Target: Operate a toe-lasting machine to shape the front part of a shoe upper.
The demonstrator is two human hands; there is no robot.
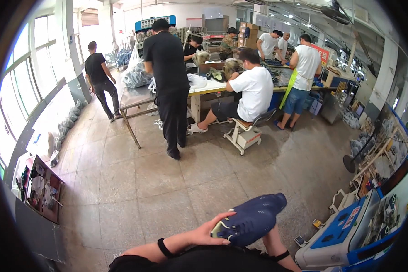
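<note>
Close in front of my body, at the lower middle, is a navy blue shoe upper (249, 220) with small punched holes and a pale green lining at its near end. My left hand (213, 229) grips that lined end, the thumb below and the fingers along the top edge. Against the underside of the upper's right part lies my right hand (272, 238); its fingers are hidden behind the upper. Both wrists wear black bands.
Tiled floor (154, 195) stretches ahead. A blue and white machine (340, 231) stands close at my right, a red-brown board (43, 188) at the left. Farther off, several people sit or stand around a long worktable (208, 85); one person (100, 77) is by the windows.
</note>
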